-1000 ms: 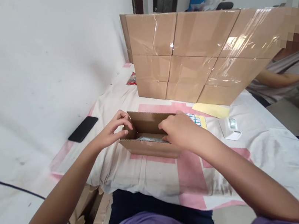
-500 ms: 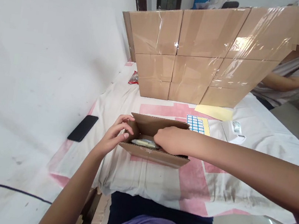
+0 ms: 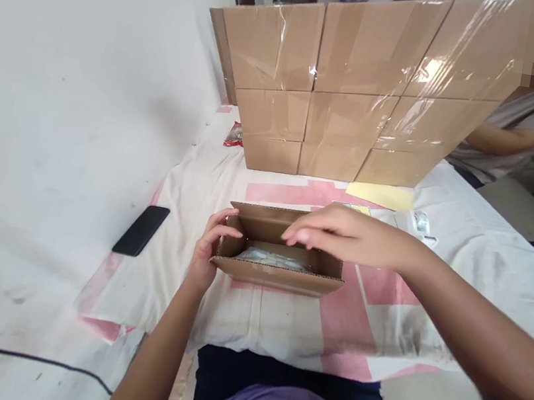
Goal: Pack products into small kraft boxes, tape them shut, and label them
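A small open cardboard box [image 3: 276, 275] sits on the white and pink cloth in front of me. Inside it lies a clear plastic packet [image 3: 274, 258]. My left hand [image 3: 210, 245] grips the box's left end, fingers curled over the side flap. My right hand [image 3: 342, 234] hovers flat over the box's open top, fingers stretched out and holding nothing.
A stack of taped cardboard boxes [image 3: 354, 86] stands behind. A black phone [image 3: 141, 230] lies at the left on the white surface. A yellow sheet [image 3: 381, 195] and a small white device [image 3: 421, 224] lie at the right. Another person's arm [image 3: 507, 139] shows at the far right.
My right hand has come up out of the box and now hovers flat above it. The packet stays inside. My left hand keeps hold of the box's left end.
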Motion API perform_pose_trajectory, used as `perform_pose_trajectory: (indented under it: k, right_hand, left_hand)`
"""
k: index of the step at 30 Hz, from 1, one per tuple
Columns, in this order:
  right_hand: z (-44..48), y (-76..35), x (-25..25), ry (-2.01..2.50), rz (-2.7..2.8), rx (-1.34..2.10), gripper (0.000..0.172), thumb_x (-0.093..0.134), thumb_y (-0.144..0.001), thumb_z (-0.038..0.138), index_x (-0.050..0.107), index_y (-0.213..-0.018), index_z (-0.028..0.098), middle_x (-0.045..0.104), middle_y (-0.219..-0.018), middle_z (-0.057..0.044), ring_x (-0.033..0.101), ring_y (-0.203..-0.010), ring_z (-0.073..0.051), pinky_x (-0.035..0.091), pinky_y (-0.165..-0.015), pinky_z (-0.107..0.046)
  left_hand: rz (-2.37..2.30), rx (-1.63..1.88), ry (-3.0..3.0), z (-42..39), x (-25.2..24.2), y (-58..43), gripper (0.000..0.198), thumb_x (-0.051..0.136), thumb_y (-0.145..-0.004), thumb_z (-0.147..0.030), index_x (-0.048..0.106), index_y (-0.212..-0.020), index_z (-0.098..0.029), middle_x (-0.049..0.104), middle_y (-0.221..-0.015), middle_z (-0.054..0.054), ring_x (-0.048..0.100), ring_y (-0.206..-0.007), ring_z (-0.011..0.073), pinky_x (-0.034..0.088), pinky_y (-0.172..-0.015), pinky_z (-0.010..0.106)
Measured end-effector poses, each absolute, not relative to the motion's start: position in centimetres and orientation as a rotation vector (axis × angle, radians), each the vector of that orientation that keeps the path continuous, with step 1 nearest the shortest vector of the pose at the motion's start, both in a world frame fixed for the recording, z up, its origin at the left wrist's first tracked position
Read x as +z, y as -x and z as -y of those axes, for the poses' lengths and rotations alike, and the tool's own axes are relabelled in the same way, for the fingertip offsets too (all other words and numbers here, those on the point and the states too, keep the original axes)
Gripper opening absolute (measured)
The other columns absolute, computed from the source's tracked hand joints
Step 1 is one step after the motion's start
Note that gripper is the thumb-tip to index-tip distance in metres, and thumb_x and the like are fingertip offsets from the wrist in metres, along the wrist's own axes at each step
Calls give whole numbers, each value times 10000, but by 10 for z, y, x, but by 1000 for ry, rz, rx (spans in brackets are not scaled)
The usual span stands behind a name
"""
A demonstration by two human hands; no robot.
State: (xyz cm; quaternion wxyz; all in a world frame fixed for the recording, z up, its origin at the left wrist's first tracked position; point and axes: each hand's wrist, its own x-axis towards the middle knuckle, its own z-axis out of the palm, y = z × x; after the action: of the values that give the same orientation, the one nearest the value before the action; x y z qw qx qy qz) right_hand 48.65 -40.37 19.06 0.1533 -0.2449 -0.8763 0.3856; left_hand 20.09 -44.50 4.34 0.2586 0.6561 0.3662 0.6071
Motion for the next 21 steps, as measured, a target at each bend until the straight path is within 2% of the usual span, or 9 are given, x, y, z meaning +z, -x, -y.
perform_pose_trajectory:
  k: [3,5,9,12,14,17,19,21]
  right_hand:
    - [426,-522,164,811,2012,857,442,448,-1031,515,760,-908,227,759,-904,-60,690,-894,-225,537,-835,-385]
    - [444,-537,135,871,1852,739,453,430,-1028,543,769,-918,262,775,-947,-65,690,-1026,-273,522,-953,-474]
    - [471,-539,82,892,1852,635,377,445,-1032,471,696,-1242,284,685,-1343,-79,575,-1323,-305,424,-1107,-569]
    - [479,-527,64,902,1977,560,350,517,-1013,367,623,-1335,276,691,-1332,-84,541,-1362,-301,369,-1144,-576]
    - [482,-519,60,940,1954,543,405,556,-999,316,544,-1402,287,689,-1319,-88,571,-1320,-292,388,-1128,-561]
    - [480,-514,63,964,1791,575,575,605,-971,291,377,-1498,330,569,-1428,-114,637,-1193,-261,483,-1048,-496]
    - [473,-514,67,998,1709,522,645,644,-939,287,340,-1505,339,475,-1476,-133,644,-1136,-249,516,-1005,-470]
    - [463,-517,73,1056,1677,458,723,666,-912,286,294,-1531,330,401,-1520,-148,594,-1217,-270,509,-1019,-478]
  left_hand:
    - [-1037,1597,-1767,449,44,-204,785,76,-963,-719,738,-1013,-301,553,-1440,36,438,-1385,271,280,-1216,497]
    - [-1054,1552,-1772,451,45,-206,888,-16,-934,-739,752,-1034,-306,580,-1441,35,450,-1368,278,276,-1214,526]
    - [-953,1530,-1822,452,41,-216,1048,-112,-843,-805,770,-1080,-291,671,-1346,76,495,-1342,307,290,-1204,565]
    - [-868,1599,-1752,455,33,-225,943,67,-843,-873,699,-1253,-306,691,-1303,99,545,-1319,317,370,-1160,554]
    - [-904,1641,-1651,459,27,-230,828,270,-865,-857,542,-1437,-324,719,-1228,105,585,-1287,309,427,-1116,536]
    - [-1029,1673,-1591,466,23,-234,751,492,-943,-647,269,-1586,-332,740,-1153,91,592,-1292,282,416,-1129,541]
    - [-1109,1698,-1567,468,23,-235,730,533,-971,-488,186,-1601,-362,701,-1256,86,580,-1312,256,393,-1155,546]
    - [-1161,1686,-1492,469,24,-236,751,553,-968,-407,143,-1597,-414,589,-1438,78,527,-1375,237,377,-1179,530]
